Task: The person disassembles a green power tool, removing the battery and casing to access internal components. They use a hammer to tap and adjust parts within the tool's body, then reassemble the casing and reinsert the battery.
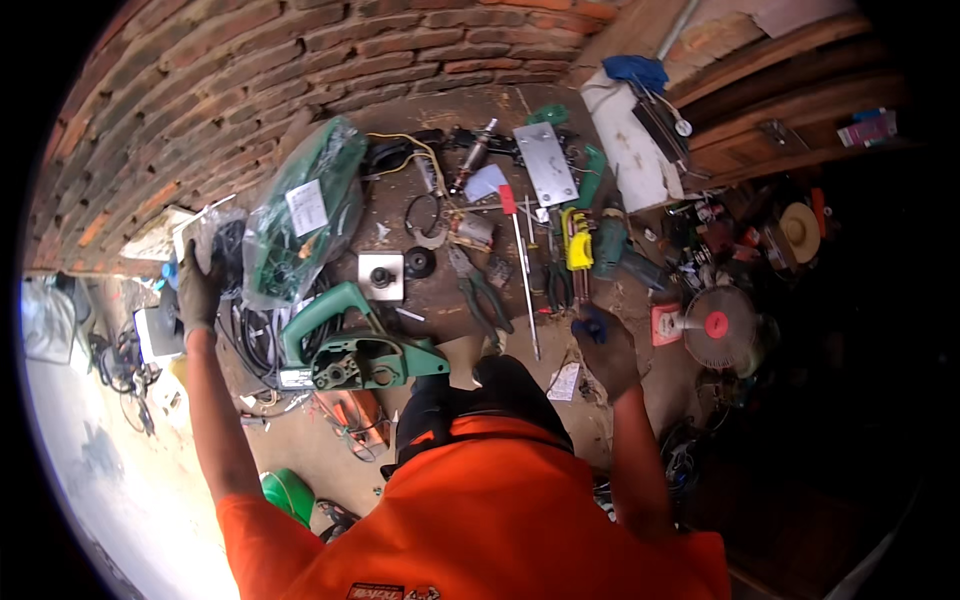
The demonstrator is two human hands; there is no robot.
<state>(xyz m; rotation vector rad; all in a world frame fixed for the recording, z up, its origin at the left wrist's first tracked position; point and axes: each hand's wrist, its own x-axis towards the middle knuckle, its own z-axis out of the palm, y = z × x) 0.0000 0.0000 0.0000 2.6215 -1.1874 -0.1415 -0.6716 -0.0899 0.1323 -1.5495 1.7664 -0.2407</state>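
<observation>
My left hand [200, 290] reaches out at the left end of the bench, its fingers stretched beside a clear plastic bag with a black item [228, 252]. Whether it touches the bag, I cannot tell. My right hand [612, 355] is curled round a small dark blue thing [592, 326], mostly hidden by the fingers. Just beyond lies a yellow-handled tool [577, 240]. A green planer housing [365, 355] rests at the near edge in front of me. Green-handled pliers [480, 290] and a long red-handled screwdriver [520, 265] lie mid-bench.
A bagged green tool housing [310, 215] leans by the brick wall [350, 60]. A metal plate [546, 165], a motor armature [475, 160] and a green drill [612, 245] lie farther back. A fan [720, 325] stands at right. An orange tool [355, 420] lies below the bench edge.
</observation>
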